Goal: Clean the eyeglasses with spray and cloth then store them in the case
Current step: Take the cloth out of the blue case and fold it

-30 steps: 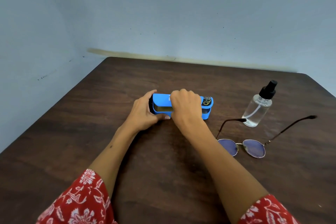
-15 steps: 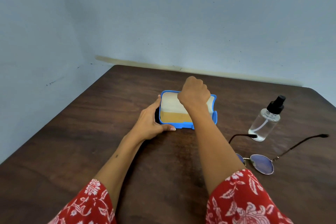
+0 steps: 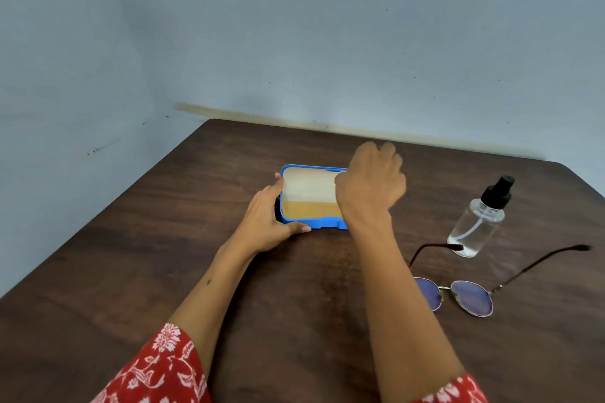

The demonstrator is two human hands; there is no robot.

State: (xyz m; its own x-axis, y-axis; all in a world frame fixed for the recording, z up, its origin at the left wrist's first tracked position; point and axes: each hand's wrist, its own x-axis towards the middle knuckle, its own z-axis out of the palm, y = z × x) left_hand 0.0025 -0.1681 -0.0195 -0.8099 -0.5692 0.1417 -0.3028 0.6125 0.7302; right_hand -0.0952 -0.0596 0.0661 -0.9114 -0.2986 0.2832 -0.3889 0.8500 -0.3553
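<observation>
The blue eyeglass case (image 3: 322, 224) lies open in the middle of the table, showing a cream and tan inside. My left hand (image 3: 266, 219) grips its left end, thumb along the front edge. Blurred and with loosely curled fingers, my right hand (image 3: 370, 186) hovers over the case's right end and hides it; whether it touches the lid is unclear. The round-lensed eyeglasses (image 3: 471, 298) rest on the table at the right with temples unfolded. A clear spray bottle (image 3: 478, 226) with a black pump stands just behind them. No separate cloth is distinguishable.
The dark wooden table (image 3: 163, 255) stands in a corner, with pale blue walls behind and to the left. Its rounded right corner lies beyond the bottle. Red floral sleeves (image 3: 157, 370) cover both upper forearms.
The case went from nearly shut to fully open, its lid laid back. My right hand moved from the lid's middle toward the case's right end. The left hand stayed on the left end.
</observation>
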